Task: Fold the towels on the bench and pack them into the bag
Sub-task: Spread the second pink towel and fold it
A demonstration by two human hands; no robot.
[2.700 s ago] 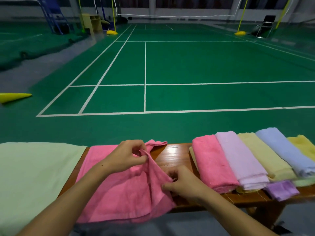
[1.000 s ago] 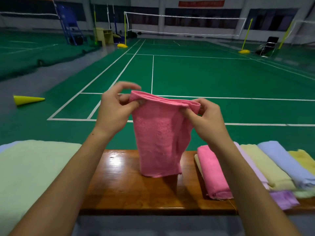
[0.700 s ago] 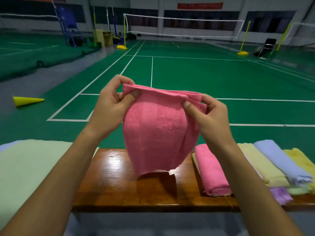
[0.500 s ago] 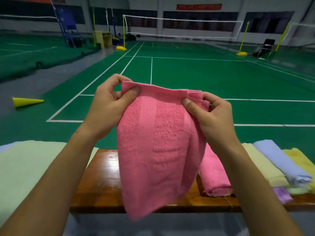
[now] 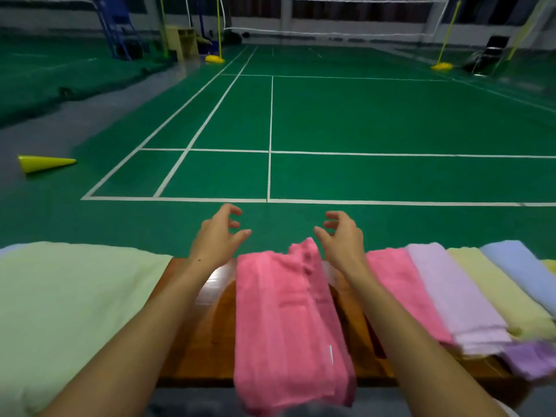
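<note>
Both hands, left and right, hover released over the pink towel; overhanging the surface, it could slide off.

Yellow cone lying on green court; net beyond.

Dim indoor light, cool greenish cast overall. Far end of the hall is darker and murky. Glare patch on the glossy desk just beside the left wrist, so light falls from above. Soft shadow on the wood to the right of the pink towel. Whole frame is soft; motion smear is worst on the folded towel stack at the right edge and on the pink towel's lower end. Wide-angle bend: court lines splay outward and the corners stretch. Left hand and right hand slightly blurred.
</note>
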